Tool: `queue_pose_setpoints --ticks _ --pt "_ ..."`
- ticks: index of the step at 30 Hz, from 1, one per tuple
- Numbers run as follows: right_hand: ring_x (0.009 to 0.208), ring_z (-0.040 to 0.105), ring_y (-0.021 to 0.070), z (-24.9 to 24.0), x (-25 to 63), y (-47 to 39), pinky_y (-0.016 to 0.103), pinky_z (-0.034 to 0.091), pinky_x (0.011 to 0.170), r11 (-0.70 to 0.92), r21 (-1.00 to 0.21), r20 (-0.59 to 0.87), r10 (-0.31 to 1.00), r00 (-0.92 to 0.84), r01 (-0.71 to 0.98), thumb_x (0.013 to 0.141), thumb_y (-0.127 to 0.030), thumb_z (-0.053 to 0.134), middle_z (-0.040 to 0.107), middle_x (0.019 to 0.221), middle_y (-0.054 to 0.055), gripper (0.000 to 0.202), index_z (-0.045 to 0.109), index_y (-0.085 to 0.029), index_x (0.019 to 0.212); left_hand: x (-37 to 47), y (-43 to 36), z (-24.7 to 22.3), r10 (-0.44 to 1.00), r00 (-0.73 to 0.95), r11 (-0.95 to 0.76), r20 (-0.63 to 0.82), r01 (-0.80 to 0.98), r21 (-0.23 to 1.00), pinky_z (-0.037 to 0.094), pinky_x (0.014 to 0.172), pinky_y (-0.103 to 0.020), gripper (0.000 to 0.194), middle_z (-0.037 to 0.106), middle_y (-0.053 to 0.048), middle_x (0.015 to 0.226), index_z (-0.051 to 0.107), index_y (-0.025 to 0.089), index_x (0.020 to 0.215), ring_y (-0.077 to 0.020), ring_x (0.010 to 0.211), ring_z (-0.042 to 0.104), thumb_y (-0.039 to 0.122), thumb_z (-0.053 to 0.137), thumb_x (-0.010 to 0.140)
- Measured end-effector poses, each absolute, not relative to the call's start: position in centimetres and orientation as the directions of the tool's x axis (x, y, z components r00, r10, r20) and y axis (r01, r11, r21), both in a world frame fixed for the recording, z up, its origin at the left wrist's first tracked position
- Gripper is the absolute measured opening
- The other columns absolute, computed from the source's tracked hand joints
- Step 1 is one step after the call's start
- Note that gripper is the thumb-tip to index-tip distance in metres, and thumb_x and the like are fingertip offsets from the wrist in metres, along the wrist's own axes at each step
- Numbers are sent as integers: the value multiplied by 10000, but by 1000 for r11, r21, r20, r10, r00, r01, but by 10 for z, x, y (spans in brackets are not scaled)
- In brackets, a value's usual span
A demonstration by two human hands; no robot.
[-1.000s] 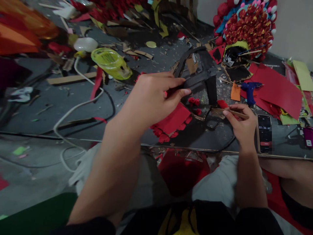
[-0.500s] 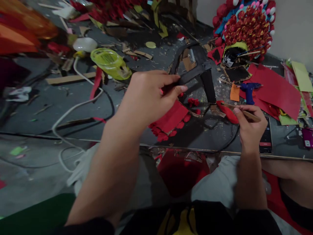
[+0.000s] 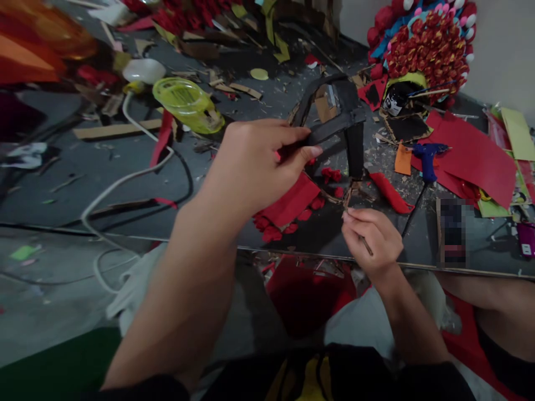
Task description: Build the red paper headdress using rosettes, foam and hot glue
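Observation:
A black frame-like piece (image 3: 355, 150) stands on the dark table. My left hand (image 3: 267, 161) is closed on its left part, thumb and fingers pinching a black strip. Under and beside that hand lies a red piece with ruffled edges (image 3: 295, 199). My right hand (image 3: 371, 239) is closed around a thin brown strip (image 3: 366, 246), its fingertips at the lower end of the black frame. Right of the frame lies a curled red piece (image 3: 390, 193), touched by neither hand.
A blue glue gun (image 3: 427, 159) lies beside red sheets (image 3: 472, 156). A black paint jar (image 3: 395, 99) is at the back right, a yellow-green cup (image 3: 188, 106) at the left. A white cable (image 3: 121, 181) crosses the table's left side. A person's leg (image 3: 463, 284) shows at the right.
My right hand has moved left and down to the frame's lower end, away from the curled red piece and the phone. The brown strip has moved with it. My left hand is nearly unchanged.

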State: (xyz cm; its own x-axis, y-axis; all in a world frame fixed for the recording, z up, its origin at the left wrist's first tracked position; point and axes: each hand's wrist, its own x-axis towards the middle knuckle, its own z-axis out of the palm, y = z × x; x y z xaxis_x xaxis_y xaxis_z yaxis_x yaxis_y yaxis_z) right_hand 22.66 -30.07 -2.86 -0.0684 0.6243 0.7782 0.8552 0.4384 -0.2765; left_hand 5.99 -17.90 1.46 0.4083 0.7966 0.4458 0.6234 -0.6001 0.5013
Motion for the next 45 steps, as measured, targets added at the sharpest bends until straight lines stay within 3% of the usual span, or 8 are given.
queue_pose_setpoints --ticks 4,16,23,28,33,39,42,45 --pt "744 684 135 -30 233 -297 266 590 679 359 -277 813 582 18 891 750 -47 643 696 792 1 218 567 -247 788 60 -179 14 772 421 -631 476 600 492 464 656 -233 371 689 -32 831 704 137 988 -133 732 632 421 504 858" --pt "682 686 128 -26 229 -292 258 592 627 413 -357 816 575 64 838 742 -36 644 686 720 -14 227 554 -243 759 55 -176 14 774 420 -626 474 621 472 497 739 -267 414 687 -34 865 696 134 1013 -147 803 649 459 484 869" --pt "709 678 114 -27 220 -302 237 603 634 597 -381 787 610 -92 706 725 -40 667 694 779 0 228 569 -224 819 55 -175 15 797 395 -596 457 635 491 489 781 -266 387 689 -37 915 687 131 1019 -151 861 644 435 503 866" --pt "645 663 112 -16 224 -303 246 587 586 549 -525 778 619 106 650 725 -68 670 676 735 -23 197 576 -233 776 57 -173 14 827 357 -555 435 644 526 477 736 -234 324 706 -51 919 695 136 1001 -148 815 646 384 549 854" --pt "613 628 85 -16 236 -298 211 542 548 382 -905 422 758 498 186 748 -193 666 630 720 -33 117 553 -214 727 61 -173 14 837 353 -542 418 641 544 457 652 -221 304 717 -45 871 689 131 1015 -136 715 629 347 574 834" --pt "563 596 35 -17 241 -293 148 522 565 313 -935 175 820 545 -169 699 -214 713 630 673 -69 162 552 -200 686 63 -172 9 834 353 -547 425 631 549 451 624 -214 330 710 -37 842 686 123 999 -136 700 620 376 577 817" --pt "589 595 45 -15 242 -295 171 525 587 286 -950 169 810 561 -127 722 -198 694 628 695 -61 132 563 -199 699 63 -172 9 843 343 -532 413 639 556 445 627 -217 307 704 -27 825 684 129 1002 -133 693 614 354 600 811" --pt "701 628 81 -15 244 -298 217 538 648 306 -931 364 754 548 197 757 -154 659 642 764 -30 80 594 -200 751 63 -172 10 866 314 -494 390 657 570 448 643 -227 292 705 -32 832 683 122 1012 -139 703 616 325 607 815"
